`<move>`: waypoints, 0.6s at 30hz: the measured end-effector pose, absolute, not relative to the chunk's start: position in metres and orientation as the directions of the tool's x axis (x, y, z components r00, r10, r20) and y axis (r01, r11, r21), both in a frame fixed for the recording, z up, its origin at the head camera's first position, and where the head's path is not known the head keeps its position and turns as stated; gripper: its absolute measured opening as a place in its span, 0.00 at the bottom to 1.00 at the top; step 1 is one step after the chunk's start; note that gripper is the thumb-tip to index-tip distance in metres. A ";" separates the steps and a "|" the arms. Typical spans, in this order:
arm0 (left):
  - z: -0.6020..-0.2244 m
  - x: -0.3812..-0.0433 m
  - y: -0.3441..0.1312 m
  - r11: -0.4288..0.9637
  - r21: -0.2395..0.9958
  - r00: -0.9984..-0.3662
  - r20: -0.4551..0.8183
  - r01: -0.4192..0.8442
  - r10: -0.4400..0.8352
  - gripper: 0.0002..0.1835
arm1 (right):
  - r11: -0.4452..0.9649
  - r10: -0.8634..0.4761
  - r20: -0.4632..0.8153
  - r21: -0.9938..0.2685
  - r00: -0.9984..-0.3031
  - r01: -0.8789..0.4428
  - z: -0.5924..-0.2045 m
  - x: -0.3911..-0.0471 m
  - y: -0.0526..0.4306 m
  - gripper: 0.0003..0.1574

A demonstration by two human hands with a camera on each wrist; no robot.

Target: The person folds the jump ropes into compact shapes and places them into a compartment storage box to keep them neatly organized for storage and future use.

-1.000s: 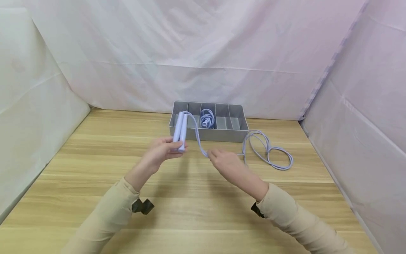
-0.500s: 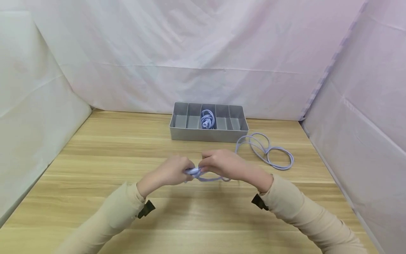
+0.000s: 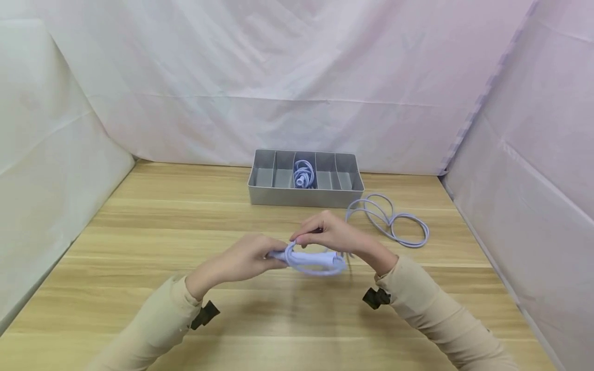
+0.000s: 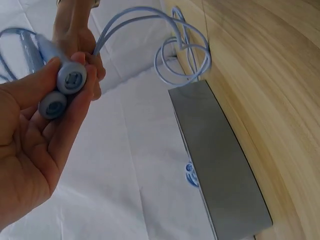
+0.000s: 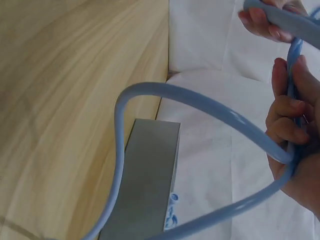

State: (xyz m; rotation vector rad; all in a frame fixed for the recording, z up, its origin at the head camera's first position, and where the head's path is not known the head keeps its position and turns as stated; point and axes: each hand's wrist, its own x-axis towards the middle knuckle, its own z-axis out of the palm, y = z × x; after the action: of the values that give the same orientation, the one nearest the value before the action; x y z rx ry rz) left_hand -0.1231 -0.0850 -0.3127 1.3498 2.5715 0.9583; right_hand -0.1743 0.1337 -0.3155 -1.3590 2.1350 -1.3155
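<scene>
My left hand (image 3: 243, 257) pinches the two light-blue handles of a jump rope (image 3: 320, 257) between thumb and fingers, the handles lying side by side and pointing right. In the left wrist view the round ends of both handles (image 4: 71, 78) face the camera. My right hand (image 3: 331, 234) grips the doubled cord (image 5: 294, 50) just above the handles, with a turn of cord looped around them. From the right hand, the rest of the cord (image 3: 427, 230) trails to the table in loose loops on the right.
A grey box (image 3: 306, 197) with several compartments stands at the back of the wooden table (image 3: 185, 206). Its middle compartment holds a coiled light-blue jump rope (image 3: 303, 174). White cloth (image 3: 287, 123) encloses the back and both sides.
The handles came down from in front of the box toward me and turned from upright to pointing right. The right hand brought cord over to them, and a turn now goes around the handles.
</scene>
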 end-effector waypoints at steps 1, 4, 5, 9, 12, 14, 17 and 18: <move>-0.312 -0.123 -0.085 0.427 0.567 -0.627 0.214 0.704 0.749 0.03 | 0.144 -0.815 0.218 -0.821 -0.537 -0.552 -0.316 -0.174 0.134 0.09; -0.310 -0.123 -0.087 0.465 0.544 -0.661 0.242 0.699 0.711 0.05 | 0.149 -0.788 0.222 -0.836 -0.574 -0.528 -0.318 -0.173 0.134 0.09; -0.311 -0.124 -0.087 0.473 0.531 -0.665 0.256 0.703 0.702 0.05 | 0.157 -0.783 0.217 -0.838 -0.583 -0.523 -0.318 -0.172 0.134 0.09; -0.316 -0.125 -0.088 0.486 0.504 -0.673 0.304 0.714 0.674 0.09 | 0.213 -0.769 0.178 -0.834 -0.614 -0.509 -0.320 -0.172 0.133 0.09; -0.321 -0.126 -0.088 0.484 0.491 -0.671 0.343 0.724 0.657 0.12 | 0.254 -0.760 0.151 -0.826 -0.632 -0.503 -0.322 -0.172 0.131 0.10; -0.324 -0.126 -0.088 0.476 0.487 -0.667 0.366 0.732 0.649 0.13 | 0.235 -0.761 0.152 -0.842 -0.631 -0.486 -0.326 -0.172 0.130 0.10; -0.327 -0.127 -0.088 0.461 0.495 -0.662 0.386 0.736 0.642 0.13 | 0.189 -0.781 0.209 -0.819 -0.589 -0.541 -0.334 -0.171 0.128 0.11; -0.328 -0.127 -0.088 0.455 0.505 -0.664 0.387 0.733 0.640 0.12 | 0.181 -0.780 0.217 -0.819 -0.587 -0.544 -0.336 -0.171 0.128 0.11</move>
State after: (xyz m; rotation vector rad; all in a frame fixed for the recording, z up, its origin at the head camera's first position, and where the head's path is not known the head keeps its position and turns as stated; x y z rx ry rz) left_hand -0.1271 -0.0879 -0.3276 1.3289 2.7975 1.0890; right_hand -0.1708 0.1281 -0.3365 -1.2720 2.2073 -1.3616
